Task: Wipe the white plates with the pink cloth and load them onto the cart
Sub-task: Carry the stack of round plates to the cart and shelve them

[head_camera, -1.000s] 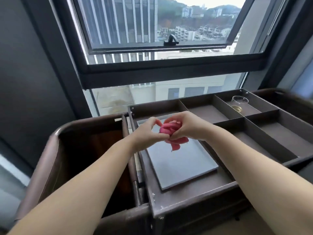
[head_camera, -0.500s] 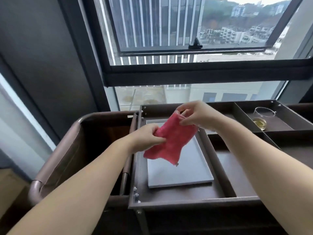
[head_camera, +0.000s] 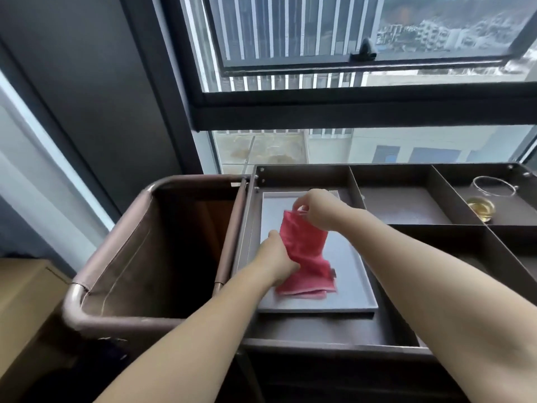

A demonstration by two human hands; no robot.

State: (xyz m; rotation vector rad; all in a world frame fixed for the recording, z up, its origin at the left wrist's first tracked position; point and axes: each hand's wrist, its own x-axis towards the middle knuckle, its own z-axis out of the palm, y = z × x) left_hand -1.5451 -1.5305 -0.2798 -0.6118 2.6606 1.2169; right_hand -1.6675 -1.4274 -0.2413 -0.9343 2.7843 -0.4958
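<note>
**Desk:** Window light falls across a brown service cart (head_camera: 386, 181), its top split into compartments. Where does the job stand?

**Photographer:** Early, by the look of it. One pale rectangular plate (head_camera: 353, 282) lies flat in the near-left compartment, so that one is on the cart. No other white plates are in view, so how many remain cannot be told. A judgement only: the wiping seems about to start.

**Desk:** And the hands?

**Photographer:** Both grip the pink cloth (head_camera: 305, 257). The right hand (head_camera: 318, 209) pinches its top edge between curled fingers, held up over the far half of the plate. The left hand (head_camera: 276, 258) is closed around the cloth's left side, lower down. The cloth hangs between them, its bottom folds resting on the plate.

**Desk:** Anything else in shot?

**Photographer:** A glass (head_camera: 488, 199) with yellowish liquid in the far-right compartment, and an open linen bag (head_camera: 116, 257) to the left.
</note>
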